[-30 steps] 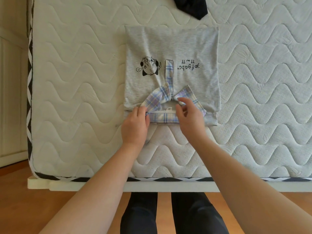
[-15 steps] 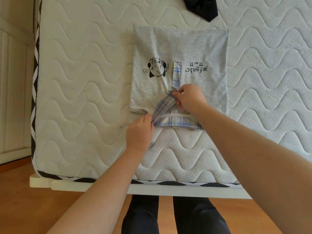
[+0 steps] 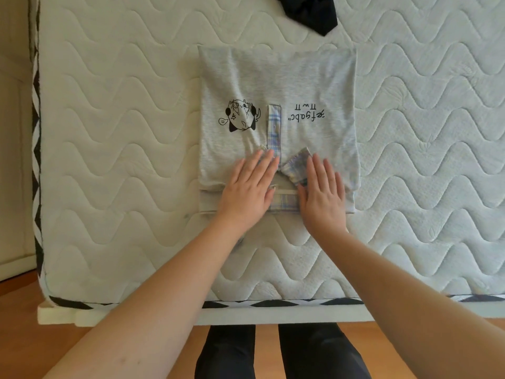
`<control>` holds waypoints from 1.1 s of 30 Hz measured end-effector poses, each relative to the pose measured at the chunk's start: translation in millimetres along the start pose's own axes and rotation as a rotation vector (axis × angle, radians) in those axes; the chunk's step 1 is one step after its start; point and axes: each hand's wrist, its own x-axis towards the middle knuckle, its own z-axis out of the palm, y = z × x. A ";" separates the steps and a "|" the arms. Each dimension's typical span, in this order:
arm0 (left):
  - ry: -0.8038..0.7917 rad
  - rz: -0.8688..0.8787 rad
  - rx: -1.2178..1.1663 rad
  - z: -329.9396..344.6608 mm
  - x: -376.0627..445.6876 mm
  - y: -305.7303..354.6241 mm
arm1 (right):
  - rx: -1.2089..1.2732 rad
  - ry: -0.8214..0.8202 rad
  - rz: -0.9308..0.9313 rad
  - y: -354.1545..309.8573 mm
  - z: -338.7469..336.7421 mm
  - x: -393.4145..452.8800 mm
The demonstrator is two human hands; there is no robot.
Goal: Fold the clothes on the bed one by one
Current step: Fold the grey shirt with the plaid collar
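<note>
Here, a quilted white mattress (image 3: pixel 123 160) on a bed above wooden floor (image 3: pixel 21 337). Centred, the folded grey shirt (image 3: pixel 278 77), printed "fgabc"; both hands, left (image 3: pixel 246 191) and right (image 3: pixel 322 195), flat, fingers straight, pressing its plaid collar (image 3: pixel 295 165). Dark garment (image 3: pixel 308 9) at 12 o'clock.

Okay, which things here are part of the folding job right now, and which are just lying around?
In the job:
grey shirt, folded
left hand, flat on its collar
right hand, flat on its collar

Lying about:
dark garment, top edge of the mattress
</note>
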 end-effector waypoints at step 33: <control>-0.088 -0.215 -0.274 -21.3 92.7 24.4 | 0.551 -0.106 0.801 76.3 -29.7 3.9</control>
